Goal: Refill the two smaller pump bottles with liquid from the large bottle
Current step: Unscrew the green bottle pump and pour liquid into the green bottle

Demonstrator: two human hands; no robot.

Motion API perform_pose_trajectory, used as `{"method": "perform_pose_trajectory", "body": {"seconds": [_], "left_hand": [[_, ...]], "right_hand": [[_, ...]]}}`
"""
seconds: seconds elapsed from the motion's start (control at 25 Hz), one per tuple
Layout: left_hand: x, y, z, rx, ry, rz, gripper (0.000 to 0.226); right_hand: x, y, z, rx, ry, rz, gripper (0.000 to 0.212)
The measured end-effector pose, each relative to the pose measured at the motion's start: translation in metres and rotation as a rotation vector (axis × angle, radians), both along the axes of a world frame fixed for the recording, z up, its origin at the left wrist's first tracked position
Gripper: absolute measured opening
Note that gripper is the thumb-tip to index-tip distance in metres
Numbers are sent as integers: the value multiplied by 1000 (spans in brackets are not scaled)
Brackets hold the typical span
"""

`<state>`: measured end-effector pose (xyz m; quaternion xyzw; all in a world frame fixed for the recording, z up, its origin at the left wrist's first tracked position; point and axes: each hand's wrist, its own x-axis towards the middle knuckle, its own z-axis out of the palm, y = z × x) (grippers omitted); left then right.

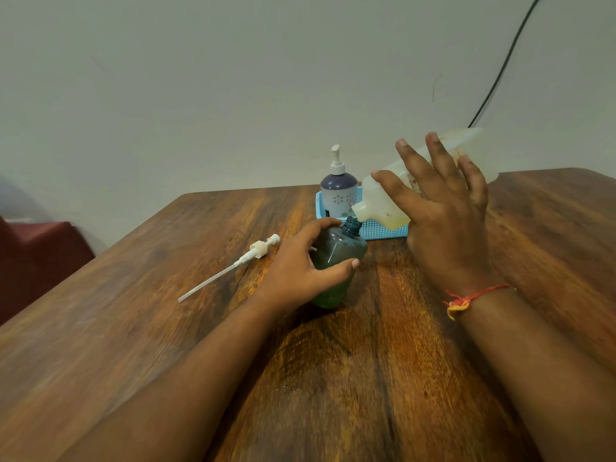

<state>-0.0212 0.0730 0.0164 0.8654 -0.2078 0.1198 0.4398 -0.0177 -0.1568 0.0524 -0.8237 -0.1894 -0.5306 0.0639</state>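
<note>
My left hand point(300, 271) grips a small dark green bottle point(338, 251) that stands on the wooden table point(366, 361), leaning slightly, with its neck open. My right hand point(443, 215) holds the large translucent white bottle point(380, 201) in the air, tipped down to the left. Its mouth sits just above the small bottle's neck. No stream of liquid is visible. The small bottle's white pump head point(258, 250) with its long tube lies on the table to the left. A second pump bottle point(338, 191), purple-topped with its pump on, stands behind.
The second pump bottle stands in a light blue plastic basket point(383, 230) at the table's far side. A dark red seat point(40, 258) is at the left beyond the table edge. A black cable point(500, 71) runs down the wall at the right.
</note>
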Motion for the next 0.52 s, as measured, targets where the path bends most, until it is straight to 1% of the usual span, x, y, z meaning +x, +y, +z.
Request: {"method": "perform_pose_trajectory", "body": {"seconds": [0.2,0.36,0.52], "left_hand": [[-1,1,0,2,1,-4,83],[0,1,0,3,11,-5,82],[-1,0,0,2,12,-10,83]], "right_hand": [[0,0,1,-25,-13,5,68],[1,1,2,-37,-35,2,59],[4,0,2,-46,-63,2,58]]}}
